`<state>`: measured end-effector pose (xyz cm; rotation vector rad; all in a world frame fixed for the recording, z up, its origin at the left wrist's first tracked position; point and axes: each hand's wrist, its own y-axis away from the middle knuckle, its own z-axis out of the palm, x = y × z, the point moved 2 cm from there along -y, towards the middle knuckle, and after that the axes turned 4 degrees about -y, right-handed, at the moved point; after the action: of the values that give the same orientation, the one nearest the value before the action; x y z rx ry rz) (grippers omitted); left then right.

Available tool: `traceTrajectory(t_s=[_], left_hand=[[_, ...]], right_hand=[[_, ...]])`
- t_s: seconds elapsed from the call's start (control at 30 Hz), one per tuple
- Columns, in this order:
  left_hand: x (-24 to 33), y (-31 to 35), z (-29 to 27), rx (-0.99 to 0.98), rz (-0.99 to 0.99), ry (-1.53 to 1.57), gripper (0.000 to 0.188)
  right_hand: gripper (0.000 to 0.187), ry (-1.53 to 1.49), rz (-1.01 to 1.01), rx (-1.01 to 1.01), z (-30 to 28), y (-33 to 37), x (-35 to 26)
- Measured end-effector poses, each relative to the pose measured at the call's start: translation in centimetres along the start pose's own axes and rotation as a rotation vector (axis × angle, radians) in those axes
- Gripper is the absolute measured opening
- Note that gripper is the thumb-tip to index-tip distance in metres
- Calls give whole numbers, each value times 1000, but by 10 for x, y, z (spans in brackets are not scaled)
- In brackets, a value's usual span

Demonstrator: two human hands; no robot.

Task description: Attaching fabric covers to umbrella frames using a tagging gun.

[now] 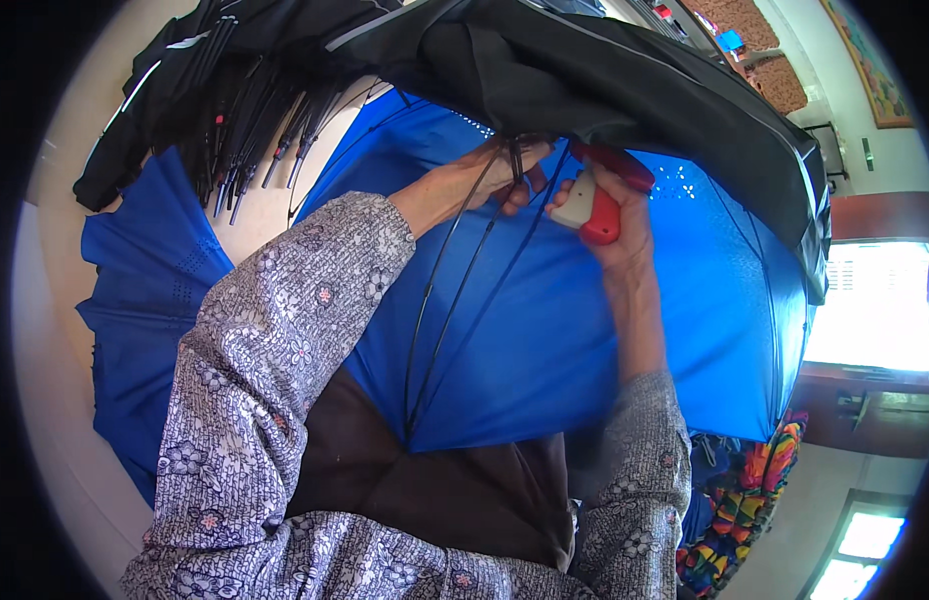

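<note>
A blue umbrella canopy (555,330) lies opened out in front of me, with thin black ribs (432,290) running across it. Black fabric with a pale trim (585,65) folds over its far side. My left hand (510,178) is closed around dark ribs gathered at the edge of the black fabric; its fingertips are partly hidden. Just to its right, my right hand (627,215) grips a red and cream hand-held tool (582,205). The tool's red upper part reaches under the black fabric's edge, and its working end cannot be made out.
Several folded umbrella shafts (245,140) lie on a pale table (60,330) at the far left. Another blue canopy (150,300) spreads at the left. Multicoloured fabric (745,510) is piled at the lower right. Windows (880,305) are in the right wall.
</note>
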<state>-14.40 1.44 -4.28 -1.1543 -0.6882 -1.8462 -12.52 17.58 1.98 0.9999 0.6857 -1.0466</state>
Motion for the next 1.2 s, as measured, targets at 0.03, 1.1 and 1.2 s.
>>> traceTrajectory(t_s=[0.03,1.1,1.2], left_hand=[[0,1,0,4,3,1,43],[11,6,11,3,-111,-148,48],[8,7,9,-8,-83,-143,48]], right_hand=[[31,-3,-1,1,0,1,0],[34,341,-142,328,21,18,4],[33,156,-95,164,11,11,2]])
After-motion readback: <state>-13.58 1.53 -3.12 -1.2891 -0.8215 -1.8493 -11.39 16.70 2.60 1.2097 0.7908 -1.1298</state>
